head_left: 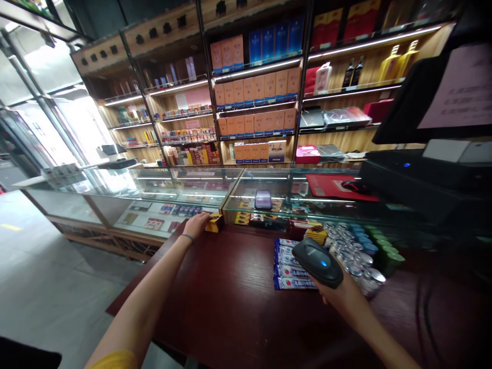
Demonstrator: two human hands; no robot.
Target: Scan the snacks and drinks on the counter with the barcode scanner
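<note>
My left hand (pixel 197 225) reaches to the far left part of the dark red-brown table, its fingers closed against a small stack of yellow packs (pixel 215 223). In my right hand (pixel 340 291) is a black barcode scanner (pixel 317 261) with a blue light on top. The scanner is held above a row of blue-and-white wrapped snack bars (pixel 289 270), hiding their right ends. Just beyond the scanner lie more yellow packs (pixel 315 234). Silver-topped cans (pixel 351 251) stand in rows to the right, beside blue containers (pixel 363 238) and green ones (pixel 386 248).
A glass display counter (pixel 192 187) borders the table's far side. On its glass are a small screen-like device (pixel 263 200), a red mat (pixel 326 185) and a mouse (pixel 354 187). A dark monitor (pixel 403 102) stands at right, with a cable (pixel 425 312) below. Stocked shelves line the wall.
</note>
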